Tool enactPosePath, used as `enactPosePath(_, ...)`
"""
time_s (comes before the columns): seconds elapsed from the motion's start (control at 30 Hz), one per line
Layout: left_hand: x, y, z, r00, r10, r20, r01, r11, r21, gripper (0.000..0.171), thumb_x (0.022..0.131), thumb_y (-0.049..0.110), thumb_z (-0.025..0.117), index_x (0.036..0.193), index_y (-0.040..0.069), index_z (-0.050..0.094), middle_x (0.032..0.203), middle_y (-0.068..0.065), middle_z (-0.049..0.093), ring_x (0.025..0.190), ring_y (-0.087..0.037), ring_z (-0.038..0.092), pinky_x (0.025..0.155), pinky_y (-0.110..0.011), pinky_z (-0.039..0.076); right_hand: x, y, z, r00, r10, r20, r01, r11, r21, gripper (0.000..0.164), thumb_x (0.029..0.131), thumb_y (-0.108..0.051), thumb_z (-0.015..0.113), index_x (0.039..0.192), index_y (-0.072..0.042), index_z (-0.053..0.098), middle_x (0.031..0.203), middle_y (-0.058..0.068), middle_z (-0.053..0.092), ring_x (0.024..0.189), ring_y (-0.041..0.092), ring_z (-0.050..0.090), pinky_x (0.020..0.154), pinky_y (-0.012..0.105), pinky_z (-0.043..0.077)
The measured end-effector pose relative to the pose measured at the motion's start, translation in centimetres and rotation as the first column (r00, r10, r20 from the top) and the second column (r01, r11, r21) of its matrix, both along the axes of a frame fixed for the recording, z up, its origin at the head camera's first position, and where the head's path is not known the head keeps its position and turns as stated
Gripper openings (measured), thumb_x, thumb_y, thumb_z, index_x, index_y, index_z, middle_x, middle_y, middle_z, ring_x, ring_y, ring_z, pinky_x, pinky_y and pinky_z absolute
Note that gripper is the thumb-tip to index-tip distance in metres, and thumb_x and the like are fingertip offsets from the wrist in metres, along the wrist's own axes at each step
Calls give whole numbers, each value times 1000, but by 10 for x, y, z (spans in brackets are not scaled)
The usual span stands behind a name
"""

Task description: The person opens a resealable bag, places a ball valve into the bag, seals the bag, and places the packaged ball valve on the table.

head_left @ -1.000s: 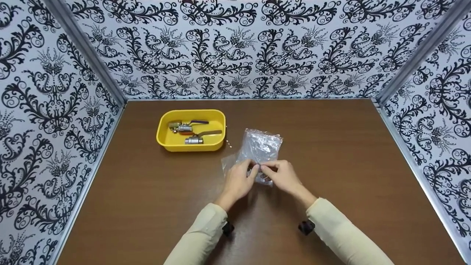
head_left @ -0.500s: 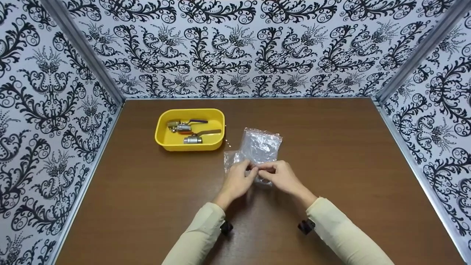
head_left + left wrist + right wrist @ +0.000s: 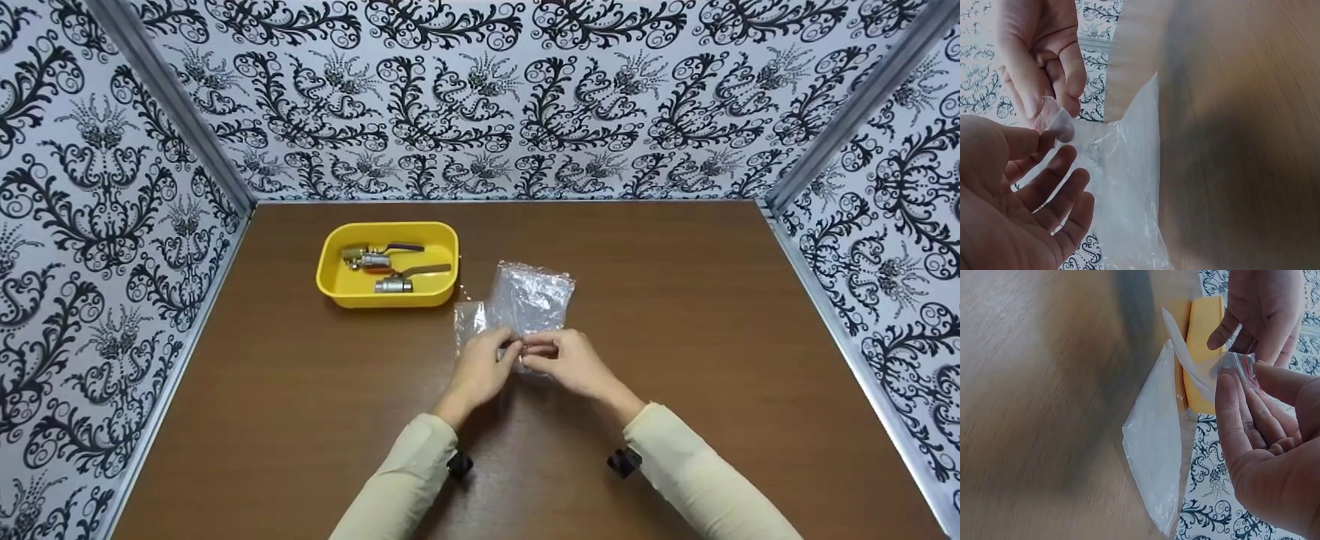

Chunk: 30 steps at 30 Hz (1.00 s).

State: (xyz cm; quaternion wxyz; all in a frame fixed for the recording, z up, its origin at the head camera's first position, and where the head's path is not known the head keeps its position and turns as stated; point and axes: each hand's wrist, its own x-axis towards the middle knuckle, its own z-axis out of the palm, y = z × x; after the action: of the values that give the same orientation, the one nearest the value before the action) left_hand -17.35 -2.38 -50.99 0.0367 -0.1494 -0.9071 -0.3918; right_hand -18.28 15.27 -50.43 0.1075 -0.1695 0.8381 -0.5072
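Just in front of me, my left hand [image 3: 480, 371] and right hand [image 3: 574, 364] meet fingertip to fingertip. Between them they pinch the edge of a clear zip bag [image 3: 1238, 360], which has a red line along its mouth. In the left wrist view, thumb and forefinger of the left hand [image 3: 1010, 185] hold one side of the zip bag [image 3: 1053, 115]. The right hand [image 3: 1280, 433] pinches the other side from across. A second clear plastic bag [image 3: 536, 296] lies on the table just beyond the fingers. Whether anything is inside the bags cannot be made out.
To the left and farther back stands a yellow plastic tray [image 3: 394, 301]. It holds several metal ball valves with lever handles, among them a silver valve [image 3: 394, 285]. Small white bits [image 3: 465, 292] lie beside it. Patterned walls [image 3: 480, 97] enclose the brown table [image 3: 690, 300].
The pinched bag's free part has shifted a little beside the left hand and stands out more. My fingertips have moved slightly left along its edge. The other bag has stayed put.
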Motion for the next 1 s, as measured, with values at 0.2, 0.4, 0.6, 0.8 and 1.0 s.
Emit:
enactPosePath(0.2, 4, 4, 0, 996, 38, -79, -45, 995, -86, 12, 94, 22, 59, 96, 13, 68, 95, -3, 67, 89, -22, 65, 79, -37, 52, 2, -6, 2, 999, -37, -39, 39, 998, 58, 30, 84, 0, 65, 114, 2, 69, 99, 15, 75, 87, 23, 73, 71, 19, 56)
enactPosePath(0.4, 8, 8, -2, 981, 75, -180, -107, 979, -176, 11, 88, 24, 64, 85, 14, 64, 81, 0, 61, 75, -20, 59, 67, -35, 48, 2, -11, 2, 998, -44, -41, 47, 996, 76, 30, 79, 2, 65, 109, 3, 68, 90, 13, 75, 80, 19, 72, 71, 20, 55)
enactPosePath(0.6, 8, 5, -5, 991, 75, -110, -93, 981, -167, 13, 87, 24, 65, 78, 16, 59, 73, 3, 58, 68, -16, 56, 62, -30, 45, 2, -13, -2, 999, -20, -29, 22, 997, 69, 28, 76, 5, 63, 104, 4, 66, 90, 15, 73, 80, 20, 70, 69, 21, 55)
enactPosePath(0.8, 6, 3, -7, 996, 87, -19, -88, 995, -53, 7, 86, 21, 61, 80, 17, 62, 71, 4, 61, 66, -11, 55, 62, -26, 44, 0, -15, -4, 1000, -30, 8, 30, 998, 63, 22, 80, -1, 64, 101, 2, 65, 92, 15, 73, 82, 18, 69, 71, 22, 55)
enactPosePath(1.0, 7, 2, -6, 992, 119, -26, -120, 992, -23, 5, 85, 21, 64, 85, 18, 60, 71, 6, 62, 63, -10, 55, 59, -24, 44, 0, -15, -2, 998, -23, 61, 22, 1000, 20, 23, 79, -3, 67, 102, 2, 66, 93, 15, 72, 82, 13, 66, 71, 18, 52)
